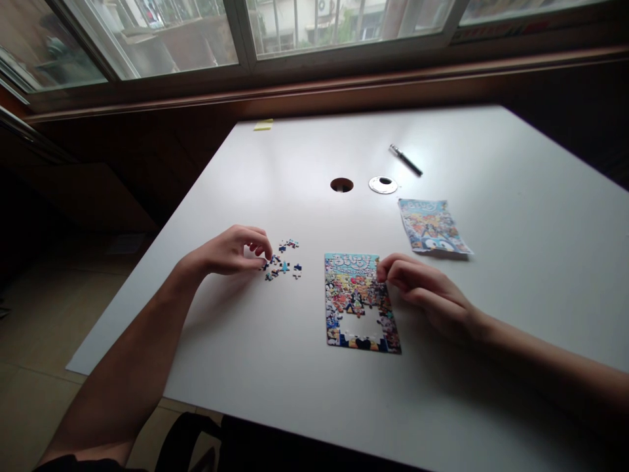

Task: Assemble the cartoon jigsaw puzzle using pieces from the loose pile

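A colourful jigsaw puzzle [339, 288] lies on the white table, with a gap showing bare surface in its lower middle. Left of it is a small pile of loose puzzle pieces [284, 267]. My left hand [233, 250] is at the left edge of the pile, thumb and fingers curved with a space between them, fingertips by the pieces. My right hand [425, 285] rests at the puzzle's upper right edge, its fingers curled together; whatever they may hold there is hidden.
A printed picture sheet [432, 226] lies behind my right hand. Farther back on the table [295, 190] are a black pen [405, 160], a round hole [342, 185], a metal-rimmed grommet [382, 185] and a yellow note [263, 124]. Windows stand beyond.
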Demonstrator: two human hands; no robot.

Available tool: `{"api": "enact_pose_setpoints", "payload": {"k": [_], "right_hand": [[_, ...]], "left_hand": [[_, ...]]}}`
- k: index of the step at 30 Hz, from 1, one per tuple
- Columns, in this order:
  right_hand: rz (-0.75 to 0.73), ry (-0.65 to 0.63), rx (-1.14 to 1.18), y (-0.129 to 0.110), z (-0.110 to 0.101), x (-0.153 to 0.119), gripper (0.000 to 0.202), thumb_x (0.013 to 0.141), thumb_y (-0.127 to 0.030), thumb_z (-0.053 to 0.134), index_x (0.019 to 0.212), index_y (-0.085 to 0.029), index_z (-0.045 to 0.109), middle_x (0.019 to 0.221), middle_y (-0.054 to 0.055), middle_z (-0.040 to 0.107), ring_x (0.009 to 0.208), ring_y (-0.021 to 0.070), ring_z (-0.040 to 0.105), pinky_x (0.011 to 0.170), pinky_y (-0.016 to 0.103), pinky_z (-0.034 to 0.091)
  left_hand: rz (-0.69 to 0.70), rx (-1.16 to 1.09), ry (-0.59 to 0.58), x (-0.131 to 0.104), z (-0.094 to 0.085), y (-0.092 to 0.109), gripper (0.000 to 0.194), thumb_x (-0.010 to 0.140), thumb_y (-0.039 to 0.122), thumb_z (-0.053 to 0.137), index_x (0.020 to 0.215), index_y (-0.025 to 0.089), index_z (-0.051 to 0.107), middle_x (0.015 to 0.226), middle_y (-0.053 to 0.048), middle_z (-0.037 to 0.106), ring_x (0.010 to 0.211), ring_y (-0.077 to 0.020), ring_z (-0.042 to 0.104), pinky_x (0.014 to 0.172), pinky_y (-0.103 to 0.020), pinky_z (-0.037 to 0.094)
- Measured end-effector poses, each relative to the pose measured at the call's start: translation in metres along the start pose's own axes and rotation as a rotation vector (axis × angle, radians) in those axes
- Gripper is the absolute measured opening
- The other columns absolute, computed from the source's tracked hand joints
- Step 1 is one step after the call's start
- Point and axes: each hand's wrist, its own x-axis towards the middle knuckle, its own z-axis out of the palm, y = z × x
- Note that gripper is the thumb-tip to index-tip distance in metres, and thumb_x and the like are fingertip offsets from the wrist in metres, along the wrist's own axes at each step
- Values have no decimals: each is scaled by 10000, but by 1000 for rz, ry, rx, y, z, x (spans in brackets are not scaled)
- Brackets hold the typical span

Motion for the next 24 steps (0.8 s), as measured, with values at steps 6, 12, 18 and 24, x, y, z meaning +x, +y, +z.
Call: {"api": "enact_pose_setpoints", "payload": {"k": [6,12,18,24], "right_hand": [[-1,3,-2,1,0,-1,72,805,-211,445,811,-200,516,963,63,540,816,215,462,700,349,358],[-2,15,-20,-2,0,0,46,792,-207,449,756,-203,478,933,67,550,855,235,488,707,348,369],[-3,12,-12,-3,0,0,48,793,-208,443,764,-202,482,934,66,545,858,235,487,714,350,365],[2,10,-4,-3,0,0,70,774,-187,436,791,-203,502,934,53,530,849,219,476,715,336,358]], "left_hand": [[-4,1,-25,1,2,0,118,757,179,637,813,188,740,823,-39,653,735,-133,562,636,-232,440],[13,-42,-43,4,6,3,114,772,254,682,817,183,759,824,-56,669,689,-120,564,610,-225,452],[65,6,-106,5,8,4,151,749,320,751,853,212,774,816,-50,659,699,-126,563,614,-227,468],[54,52,-162,6,10,5,130,776,284,732,893,241,769,799,-25,636,714,-125,561,647,-229,473]]}}
